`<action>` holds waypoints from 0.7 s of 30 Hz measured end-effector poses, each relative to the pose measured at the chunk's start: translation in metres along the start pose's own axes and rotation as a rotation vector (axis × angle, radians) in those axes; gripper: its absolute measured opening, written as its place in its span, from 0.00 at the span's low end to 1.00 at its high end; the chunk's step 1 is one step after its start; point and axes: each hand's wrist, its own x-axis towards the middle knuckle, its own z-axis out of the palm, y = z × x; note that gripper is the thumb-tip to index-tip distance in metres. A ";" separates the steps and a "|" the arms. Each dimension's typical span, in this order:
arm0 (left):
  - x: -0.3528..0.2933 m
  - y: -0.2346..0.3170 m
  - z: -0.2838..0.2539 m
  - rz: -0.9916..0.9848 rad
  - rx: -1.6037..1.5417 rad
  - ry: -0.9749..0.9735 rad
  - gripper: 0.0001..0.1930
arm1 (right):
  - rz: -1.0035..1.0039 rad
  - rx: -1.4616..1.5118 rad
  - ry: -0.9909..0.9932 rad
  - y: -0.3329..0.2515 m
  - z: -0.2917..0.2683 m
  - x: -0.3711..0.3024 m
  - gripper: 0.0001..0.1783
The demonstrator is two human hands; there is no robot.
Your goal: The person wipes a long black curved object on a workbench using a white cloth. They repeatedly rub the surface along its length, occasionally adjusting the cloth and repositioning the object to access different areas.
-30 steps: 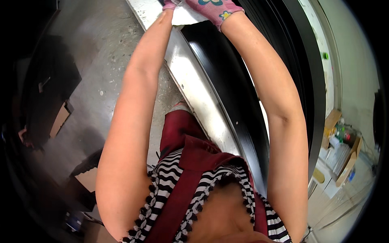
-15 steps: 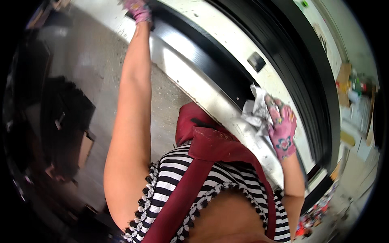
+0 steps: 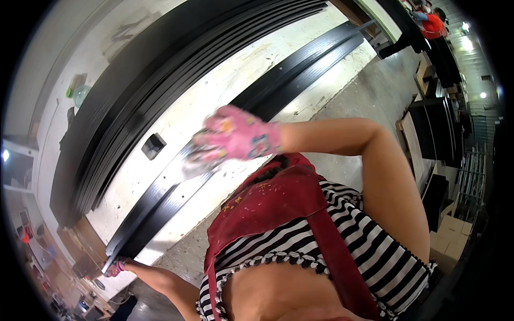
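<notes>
One long black grooved strip lies slantwise along a white worktable, with bare surface on both sides: a wide band toward the stacked black lengths behind it, a narrower margin toward the near edge, beyond which shows concrete floor. The person's maroon apron comes right up against that edge. The right hand, in a pink floral glove and blurred, is over the strip's middle, fingers bent around a crumpled white wipe. The left hand, gloved alike, is at the strip's lower-left end; how far its fingers close cannot be told. A small black block sits in the bare band, clear of the strip; a green-capped bottle stands past the stack. At upper right is a co-worker in red. Half a second ago the right hand was off to the body's right; it is now in front of the apron, and the view has swung round.
</notes>
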 end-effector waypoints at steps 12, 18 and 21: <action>-0.041 -0.037 -0.058 -0.237 0.043 -0.151 0.39 | 0.799 -0.427 -0.191 0.218 -0.080 -0.269 0.38; 0.005 -0.010 -0.032 -0.036 0.121 0.010 0.36 | 0.685 -0.687 -0.260 0.225 -0.090 -0.286 0.36; 0.019 0.013 -0.022 0.166 0.202 0.098 0.36 | 0.607 -0.691 -0.217 0.219 -0.092 -0.256 0.23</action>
